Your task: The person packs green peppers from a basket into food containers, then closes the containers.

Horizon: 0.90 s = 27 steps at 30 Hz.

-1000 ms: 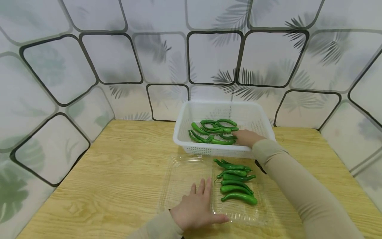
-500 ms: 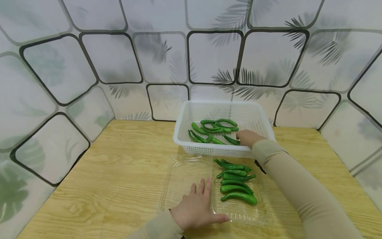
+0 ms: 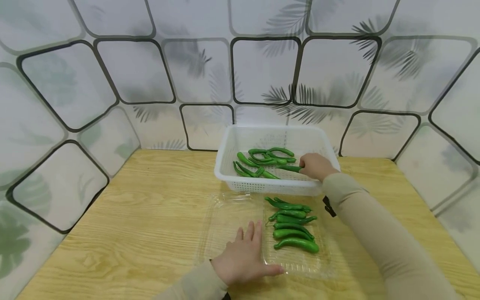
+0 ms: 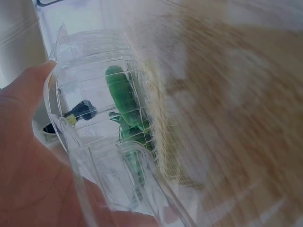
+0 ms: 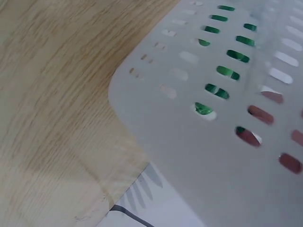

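Observation:
Inside a white perforated basket (image 3: 243,186), my right hand (image 3: 316,166) pinches a green chili pepper (image 3: 289,168) by one end. Several other green chili peppers (image 3: 268,156) lie loose on the basket floor to its left. My left hand (image 3: 241,258) lies with fingers spread on a clear plastic clamshell box (image 3: 225,216), which is unfolded in front of the basket. In the left wrist view the thumb (image 4: 35,85) touches the box's rim. Several chili peppers (image 3: 294,243) lie in a column in the box's right half. The right wrist view shows my right fingers only through the basket's holes.
The wooden table (image 3: 142,208) carries box and basket. A patterned wall covering (image 3: 198,71) rises behind and at both sides, close to the basket's back. The basket's front rim (image 3: 262,181) stands higher than the box.
My right hand has shifted among the peppers and now lifts one by its end, slightly raised. The left hand stays on the box. The head view has turned slightly.

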{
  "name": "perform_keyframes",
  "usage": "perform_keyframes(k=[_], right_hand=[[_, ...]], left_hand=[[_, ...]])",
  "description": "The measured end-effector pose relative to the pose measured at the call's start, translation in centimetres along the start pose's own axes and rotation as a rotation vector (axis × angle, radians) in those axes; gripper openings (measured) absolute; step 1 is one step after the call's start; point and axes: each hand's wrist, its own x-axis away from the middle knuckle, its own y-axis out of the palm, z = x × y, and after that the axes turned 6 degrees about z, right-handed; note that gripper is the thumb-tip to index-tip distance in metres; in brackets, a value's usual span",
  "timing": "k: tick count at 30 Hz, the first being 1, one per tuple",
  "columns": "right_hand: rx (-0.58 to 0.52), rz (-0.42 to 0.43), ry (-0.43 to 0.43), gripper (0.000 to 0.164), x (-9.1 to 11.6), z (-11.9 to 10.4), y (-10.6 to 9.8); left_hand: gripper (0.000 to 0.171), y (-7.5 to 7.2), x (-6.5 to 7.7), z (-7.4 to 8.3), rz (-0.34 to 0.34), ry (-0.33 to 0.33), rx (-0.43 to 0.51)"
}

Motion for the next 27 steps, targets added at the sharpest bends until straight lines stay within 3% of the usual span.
perform_keyframes(k=[8, 17, 27], right_hand=[[0.002, 0.027, -0.03, 0.014, 1.5, -0.5, -1.0], [-0.035, 0.144, -0.064, 0.012, 3.3, -0.2, -0.7], [-0.08, 0.249, -0.079, 0.016, 5.0, -1.6, -0.8]], left_hand=[[0.119, -0.4, 0.1, 0.1, 0.001, 0.002, -0.018], [0.119, -0.1, -0.2, 0.1, -0.004, 0.009, -0.011], [0.118, -0.3, -0.1, 0.2, -0.008, -0.006, -0.021]])
